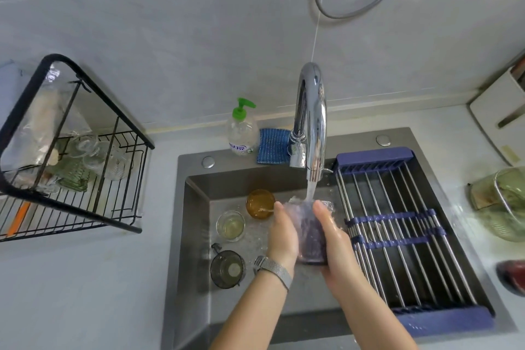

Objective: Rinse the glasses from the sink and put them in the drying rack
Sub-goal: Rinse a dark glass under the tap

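Spanning the grey desk [85,278], a dark sink [196,236] takes the centre of the view. Blue roll-up rack [397,230] covers its right half. Black wire drying rack [85,196] stands on desk at left, well apart from sink; clear and green glasses already inside it. Chrome tap [311,122] running, stream falling into a purple glass [311,236] held over the basin. Left hand [282,236] and right hand [333,239] clasp it from either side, fingers [321,212] pressed together and wrapped flat against the wall. Watch [274,267] on left wrist. In the basin, left of the hands: smoky glass [227,268] nearest, clear glass [230,226], amber glass [260,204] farthest. Soap bottle [242,131] and blue sponge cloth [273,146] sit behind the sink.
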Available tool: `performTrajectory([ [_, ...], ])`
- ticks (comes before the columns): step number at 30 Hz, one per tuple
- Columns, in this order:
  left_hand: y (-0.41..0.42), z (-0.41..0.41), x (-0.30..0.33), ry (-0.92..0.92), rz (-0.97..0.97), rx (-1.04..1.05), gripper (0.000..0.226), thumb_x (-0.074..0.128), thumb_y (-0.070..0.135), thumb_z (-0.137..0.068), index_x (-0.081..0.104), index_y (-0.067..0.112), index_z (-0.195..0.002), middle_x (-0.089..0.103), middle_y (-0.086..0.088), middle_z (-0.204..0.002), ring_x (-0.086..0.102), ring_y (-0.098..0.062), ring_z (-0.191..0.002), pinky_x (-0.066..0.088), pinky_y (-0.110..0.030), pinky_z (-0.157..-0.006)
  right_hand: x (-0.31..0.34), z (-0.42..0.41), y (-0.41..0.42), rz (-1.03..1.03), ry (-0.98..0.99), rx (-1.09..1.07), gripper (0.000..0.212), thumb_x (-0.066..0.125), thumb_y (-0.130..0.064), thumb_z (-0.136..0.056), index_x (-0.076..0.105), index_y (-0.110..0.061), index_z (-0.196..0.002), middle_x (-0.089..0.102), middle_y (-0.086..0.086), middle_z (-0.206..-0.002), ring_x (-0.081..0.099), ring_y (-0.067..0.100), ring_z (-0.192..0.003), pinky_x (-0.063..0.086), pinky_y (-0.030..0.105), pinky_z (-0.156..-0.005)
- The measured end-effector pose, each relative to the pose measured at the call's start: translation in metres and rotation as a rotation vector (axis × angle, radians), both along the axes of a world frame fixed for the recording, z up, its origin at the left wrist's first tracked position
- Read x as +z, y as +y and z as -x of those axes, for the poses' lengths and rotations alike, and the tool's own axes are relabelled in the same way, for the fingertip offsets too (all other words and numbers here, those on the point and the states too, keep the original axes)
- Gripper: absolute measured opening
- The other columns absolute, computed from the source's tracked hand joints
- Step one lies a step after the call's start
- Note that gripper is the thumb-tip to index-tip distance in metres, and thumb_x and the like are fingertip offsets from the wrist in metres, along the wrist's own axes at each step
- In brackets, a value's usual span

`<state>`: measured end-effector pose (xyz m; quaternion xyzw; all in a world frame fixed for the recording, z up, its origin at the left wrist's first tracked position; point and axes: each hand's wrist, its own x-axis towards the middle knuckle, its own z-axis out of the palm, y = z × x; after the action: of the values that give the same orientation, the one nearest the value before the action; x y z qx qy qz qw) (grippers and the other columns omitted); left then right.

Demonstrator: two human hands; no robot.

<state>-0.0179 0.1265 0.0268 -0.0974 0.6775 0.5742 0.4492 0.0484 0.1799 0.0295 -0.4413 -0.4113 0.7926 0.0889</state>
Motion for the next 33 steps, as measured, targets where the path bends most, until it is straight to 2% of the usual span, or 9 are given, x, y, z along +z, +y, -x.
performTrajectory([
  [7, -0.014, 0.002, 0.010, 0.220, -0.186, -0.167, 0.057, 0.067, 0.073, -0.070, 0.065, 0.031, -0.110, 0.074, 0.008, -0.102, 0.070, -0.006, -0.095, 0.058, -0.028, -0.083, 0.005, -0.001, 0.003, -0.076, -0.062, 0.049, 0.076, 0.067, -0.069, -0.061, 0.068, -0.014, -0.113, 0.076, 0.007, -0.102, 0.073, 0.021, -0.095, 0.056, 0.040, -0.087],
  [9, -0.015, 0.001, 0.014, 0.290, -0.217, -0.094, 0.048, 0.065, 0.062, -0.076, 0.064, 0.028, -0.110, 0.074, 0.013, -0.099, 0.069, 0.001, -0.094, 0.057, -0.023, -0.082, 0.004, -0.002, -0.001, -0.181, -0.101, 0.022, 0.091, 0.070, -0.079, -0.060, 0.063, -0.014, -0.122, 0.073, 0.005, -0.110, 0.071, 0.020, -0.100, 0.056, 0.039, -0.090],
  [13, -0.010, -0.028, 0.024, 0.501, -0.139, 0.011, 0.029, 0.042, 0.044, -0.093, 0.040, 0.037, -0.120, 0.057, 0.020, -0.115, 0.056, 0.022, -0.094, 0.047, -0.005, -0.079, 0.010, -0.002, -0.004, -0.216, -0.029, 0.006, 0.078, 0.072, -0.073, -0.062, 0.068, -0.011, -0.109, 0.075, 0.007, -0.096, 0.072, 0.022, -0.089, 0.057, 0.036, -0.078],
  [15, -0.009, -0.043, 0.025, 0.527, -0.119, 0.022, 0.036, 0.032, 0.043, -0.099, 0.024, 0.042, -0.134, 0.039, 0.029, -0.130, 0.040, 0.031, -0.109, 0.035, 0.000, -0.093, 0.014, -0.001, 0.001, -0.162, 0.007, 0.053, 0.084, 0.078, -0.069, -0.056, 0.068, -0.005, -0.110, 0.075, 0.013, -0.098, 0.073, 0.030, -0.091, 0.057, 0.043, -0.084],
  [18, -0.008, -0.034, 0.021, 0.416, -0.113, 0.080, 0.062, 0.024, 0.055, -0.093, 0.020, 0.030, -0.149, 0.032, 0.024, -0.143, 0.031, 0.016, -0.129, 0.026, -0.010, -0.107, 0.014, -0.001, 0.002, -0.181, -0.008, 0.042, 0.081, 0.090, -0.057, -0.048, 0.066, -0.009, -0.108, 0.075, 0.011, -0.097, 0.074, 0.025, -0.087, 0.060, 0.037, -0.077],
  [22, -0.005, -0.009, 0.016, 0.155, -0.058, 0.093, 0.056, 0.021, 0.052, -0.102, 0.058, 0.019, -0.129, 0.064, 0.001, -0.125, 0.060, -0.016, -0.116, 0.048, -0.033, -0.101, 0.013, -0.003, -0.009, -0.016, 0.066, -0.056, 0.066, 0.078, -0.050, -0.062, 0.067, -0.011, -0.114, 0.075, 0.010, -0.106, 0.073, 0.026, -0.095, 0.056, 0.041, -0.084],
  [26, -0.005, -0.029, 0.017, 0.367, 0.061, -0.192, 0.050, 0.023, 0.044, -0.105, 0.030, 0.024, -0.150, 0.047, 0.014, -0.141, 0.047, -0.001, -0.126, 0.034, -0.009, -0.098, 0.013, -0.008, -0.007, 0.126, 0.118, -0.198, 0.054, 0.049, -0.049, -0.090, 0.068, -0.005, -0.115, 0.074, 0.013, -0.104, 0.072, 0.027, -0.092, 0.053, 0.041, -0.083],
  [30, -0.003, -0.010, 0.000, 0.193, 0.029, -0.128, 0.070, 0.012, 0.064, -0.096, 0.050, 0.025, -0.140, 0.054, 0.006, -0.140, 0.049, -0.015, -0.132, 0.038, -0.039, -0.113, 0.014, -0.009, -0.006, 0.143, 0.127, -0.105, 0.047, 0.054, -0.047, -0.087, 0.069, -0.012, -0.115, 0.073, 0.013, -0.112, 0.071, 0.030, -0.100, 0.059, 0.038, -0.075],
  [33, -0.001, -0.018, 0.011, 0.304, 0.037, -0.164, 0.060, 0.016, 0.058, -0.099, 0.042, 0.027, -0.144, 0.040, 0.016, -0.147, 0.036, -0.005, -0.138, 0.027, -0.033, -0.118, 0.014, -0.004, -0.003, 0.124, 0.136, -0.156, 0.047, 0.053, -0.047, -0.087, 0.069, -0.010, -0.113, 0.074, 0.013, -0.109, 0.073, 0.026, -0.096, 0.057, 0.037, -0.075],
])
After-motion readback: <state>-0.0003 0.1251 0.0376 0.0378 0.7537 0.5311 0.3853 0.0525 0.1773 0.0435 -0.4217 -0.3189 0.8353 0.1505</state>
